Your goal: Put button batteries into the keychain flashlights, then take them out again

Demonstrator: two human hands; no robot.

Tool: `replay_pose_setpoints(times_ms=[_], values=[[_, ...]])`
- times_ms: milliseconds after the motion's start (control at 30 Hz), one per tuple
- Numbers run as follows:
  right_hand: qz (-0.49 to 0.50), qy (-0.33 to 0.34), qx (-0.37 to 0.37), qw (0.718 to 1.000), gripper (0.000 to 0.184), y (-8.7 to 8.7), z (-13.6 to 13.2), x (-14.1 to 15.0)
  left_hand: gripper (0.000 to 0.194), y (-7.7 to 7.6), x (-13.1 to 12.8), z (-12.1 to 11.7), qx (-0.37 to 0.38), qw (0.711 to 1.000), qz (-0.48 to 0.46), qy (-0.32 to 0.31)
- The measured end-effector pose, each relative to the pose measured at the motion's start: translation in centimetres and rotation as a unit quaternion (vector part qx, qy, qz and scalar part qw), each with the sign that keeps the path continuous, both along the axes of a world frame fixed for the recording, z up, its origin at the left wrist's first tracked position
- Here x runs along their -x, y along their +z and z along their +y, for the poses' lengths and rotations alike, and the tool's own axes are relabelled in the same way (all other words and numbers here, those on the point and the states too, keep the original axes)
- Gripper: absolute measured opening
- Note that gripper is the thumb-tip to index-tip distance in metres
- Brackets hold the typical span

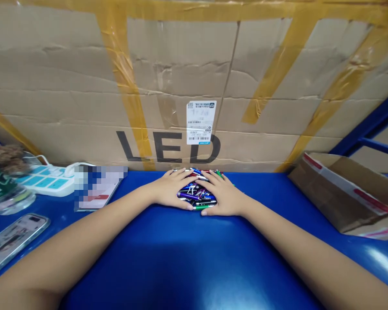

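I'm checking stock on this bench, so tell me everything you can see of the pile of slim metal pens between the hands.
The pile of slim metal pens is a loose heap of glossy tubes lying crossed at mixed angles, in purple, blue, green, red and silver, some with what look like pocket clips. It sits on the blue tabletop, just in front of the cardboard carton. The left hand and right hand cup it from both sides, fingers over it, hiding part of the heap.

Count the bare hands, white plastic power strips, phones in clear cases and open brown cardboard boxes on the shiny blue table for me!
Bare hands: 2
White plastic power strip: 1
Phone in clear case: 1
Open brown cardboard box: 1
Total: 5
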State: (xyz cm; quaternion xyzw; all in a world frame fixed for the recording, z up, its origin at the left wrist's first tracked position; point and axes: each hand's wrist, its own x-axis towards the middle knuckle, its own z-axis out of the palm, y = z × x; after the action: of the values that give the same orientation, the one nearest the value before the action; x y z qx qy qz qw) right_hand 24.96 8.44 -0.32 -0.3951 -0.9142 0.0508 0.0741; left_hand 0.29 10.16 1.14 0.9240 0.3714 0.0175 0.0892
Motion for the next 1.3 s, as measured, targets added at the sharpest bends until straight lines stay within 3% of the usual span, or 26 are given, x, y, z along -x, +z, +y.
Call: replay_pose_setpoints(times_ms=[400,567,800,967,1067,1133,1200,1300], values=[[0.018,0.039,-0.02,0.999,0.101,-0.1,-2.4,0.1,0.101,0.1,-0.6,-2.6,-0.006,0.999,0.007,-0.047],[0.01,0.034,0.001,0.999,0.105,0.3,-5.0,0.5,0.104,0.3,-0.5,-5.4,0.009,0.999,0.012,-0.032],[0.055,0.046,0.004,0.997,0.112,-0.7,-9.4,0.3,0.108,-0.5,-0.3,-10.3,0.011,1.0,-0.016,-0.021],[0.046,0.054,0.011,0.997,0.115,-0.4,-10.8,0.3,0.11,0.0,-0.3,-11.8,0.038,0.999,0.004,-0.022],[0.072,0.064,0.03,0.995,0.111,0.6,-10.0,-0.4,0.107,1.5,0.3,-11.3,0.034,0.999,-0.016,-0.025],[0.12,0.057,0.036,0.99,0.092,1.5,-8.6,-1.3,0.087,2.6,0.9,-10.0,0.023,0.998,-0.043,-0.026],[0.17,0.025,0.01,0.985,0.062,2.2,-6.2,-2.2,0.059,3.3,1.4,-7.6,0.01,0.998,-0.061,-0.018],[0.129,-0.012,-0.038,0.991,0.042,2.4,-1.7,-2.6,0.042,3.1,1.2,-2.9,-0.051,0.998,-0.037,-0.011]])
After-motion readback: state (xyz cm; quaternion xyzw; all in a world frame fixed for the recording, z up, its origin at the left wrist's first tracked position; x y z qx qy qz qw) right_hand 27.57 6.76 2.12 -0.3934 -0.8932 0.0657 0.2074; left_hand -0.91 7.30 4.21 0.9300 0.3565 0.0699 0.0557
